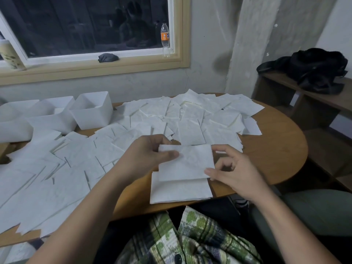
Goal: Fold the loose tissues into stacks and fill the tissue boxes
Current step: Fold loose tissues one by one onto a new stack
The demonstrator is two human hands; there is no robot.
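A folded white tissue (190, 162) is held just above the table's near edge. My left hand (148, 155) pinches its left side with thumb on top. My right hand (234, 174) grips its right edge between thumb and fingers. Directly beneath lies a small stack of folded tissues (181, 191) at the table's front edge. Several loose tissues (171, 119) cover most of the table, from far right to near left. Three white open-topped tissue boxes (91, 113) stand in a row at the back left.
The wooden table (276, 141) has a rounded right end with bare surface there. A plastic bottle (165, 38) and a dark cloth (108, 57) sit on the window sill. A black bag (316, 69) lies on a shelf at right.
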